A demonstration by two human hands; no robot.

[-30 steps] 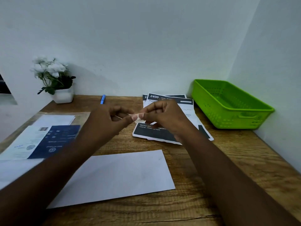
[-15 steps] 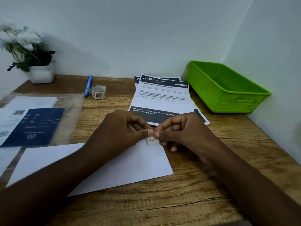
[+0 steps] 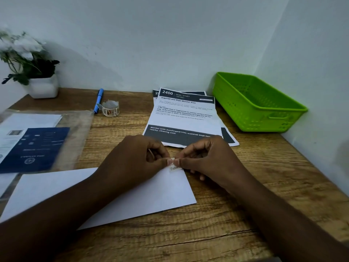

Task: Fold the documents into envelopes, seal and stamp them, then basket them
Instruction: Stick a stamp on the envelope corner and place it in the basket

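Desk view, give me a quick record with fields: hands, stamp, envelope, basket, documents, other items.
hands: left hand and right hand both pinch the stamp
stamp: at the envelope's far right corner
envelope: flat on the desk
basket: far right, nothing visible inside
documents: unfolded, beside the basket
other items: stamp roll, pen, plant

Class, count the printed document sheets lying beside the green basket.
2: the top sheet faces up left of the basket; a second sheet peeks out beneath it. More may be hidden underneath.
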